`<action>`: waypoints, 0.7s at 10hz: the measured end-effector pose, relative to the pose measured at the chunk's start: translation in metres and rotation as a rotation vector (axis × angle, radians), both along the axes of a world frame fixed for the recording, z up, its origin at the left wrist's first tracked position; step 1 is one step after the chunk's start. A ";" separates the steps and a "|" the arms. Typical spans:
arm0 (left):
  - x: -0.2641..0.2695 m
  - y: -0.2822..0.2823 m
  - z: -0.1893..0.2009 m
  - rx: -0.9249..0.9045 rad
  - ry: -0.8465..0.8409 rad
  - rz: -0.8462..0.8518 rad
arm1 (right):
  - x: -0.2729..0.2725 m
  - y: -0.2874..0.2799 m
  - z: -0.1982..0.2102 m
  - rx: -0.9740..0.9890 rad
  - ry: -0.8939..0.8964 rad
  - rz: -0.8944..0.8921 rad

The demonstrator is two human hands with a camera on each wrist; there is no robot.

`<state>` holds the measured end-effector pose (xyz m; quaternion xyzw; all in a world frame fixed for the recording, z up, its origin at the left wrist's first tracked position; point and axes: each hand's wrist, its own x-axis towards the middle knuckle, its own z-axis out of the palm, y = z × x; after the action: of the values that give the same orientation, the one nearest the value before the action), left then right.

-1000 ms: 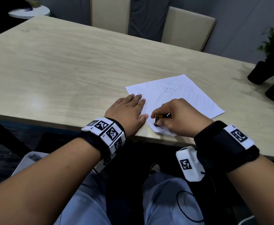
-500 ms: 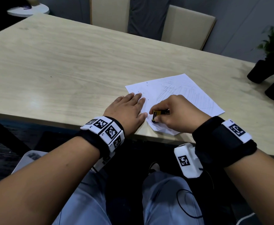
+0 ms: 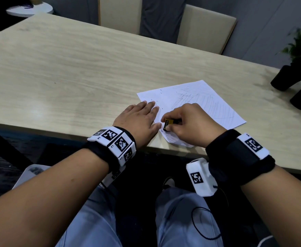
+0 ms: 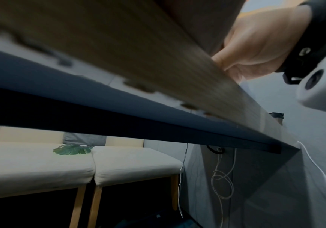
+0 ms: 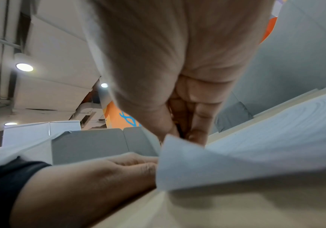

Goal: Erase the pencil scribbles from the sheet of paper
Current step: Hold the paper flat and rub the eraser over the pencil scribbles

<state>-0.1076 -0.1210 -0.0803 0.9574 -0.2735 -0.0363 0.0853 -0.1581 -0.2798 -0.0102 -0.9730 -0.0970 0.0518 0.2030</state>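
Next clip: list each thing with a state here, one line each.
sheet of paper: flat on table, near corner over the edge, scribbles remaining.
eraser: pinched, tip on the paper.
left hand: flat, pressing the sheet.
right hand: gripping the eraser.

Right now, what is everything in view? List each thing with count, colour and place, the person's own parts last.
Table: one, light wood, across the view.
Sheet of paper: one, white with pencil scribbles, near table edge; near corner overhangs the edge.
Eraser: one, yellow and black, on the paper's near part.
Chairs: two, beige, behind the table.
Plant pots: two, black, far right; green plant.
Round table: one, white, top left.
Left hand: flat, fingertips on the paper's left edge.
Right hand: grips the eraser.
Wristbands: two, black with white markers.
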 end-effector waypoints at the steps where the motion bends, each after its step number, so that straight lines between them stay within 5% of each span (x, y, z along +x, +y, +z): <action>1: 0.000 0.000 0.000 0.003 -0.005 0.003 | 0.002 0.004 -0.006 0.005 -0.032 -0.015; 3: 0.000 0.000 0.001 0.001 0.002 0.004 | -0.011 -0.001 0.001 -0.033 0.086 0.013; 5: -0.002 -0.001 0.001 -0.001 0.002 0.013 | 0.000 0.002 -0.007 0.067 -0.058 -0.054; 7: -0.001 0.000 0.002 -0.006 0.011 0.011 | -0.009 -0.003 -0.007 0.015 0.018 -0.036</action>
<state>-0.1090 -0.1211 -0.0784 0.9584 -0.2679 -0.0401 0.0899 -0.1671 -0.2827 -0.0167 -0.9725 -0.0781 0.0559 0.2123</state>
